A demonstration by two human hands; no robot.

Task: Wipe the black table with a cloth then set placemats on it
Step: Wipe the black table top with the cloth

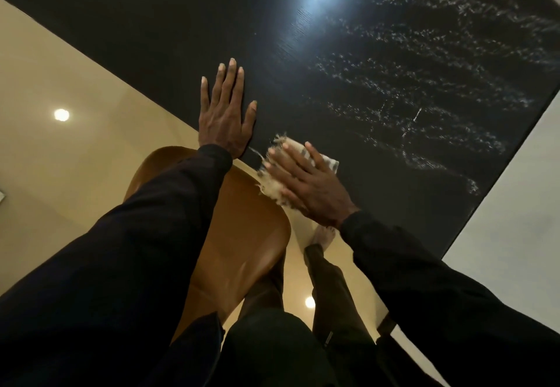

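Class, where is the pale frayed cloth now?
In the head view, the pale frayed cloth lies at the near edge of the black table, pressed under the right hand, just right of the flat left hand.

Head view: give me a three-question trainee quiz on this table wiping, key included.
1. True or false: the left hand lies flat, fingers spread, on the black table.
2. The cloth is pressed under: A) the right hand, B) the left hand, C) neither hand.
3. Fill in: the whitish speckled streaks on the table lie to the picture's ___ of the cloth.
Key: 1 true; 2 A; 3 right.
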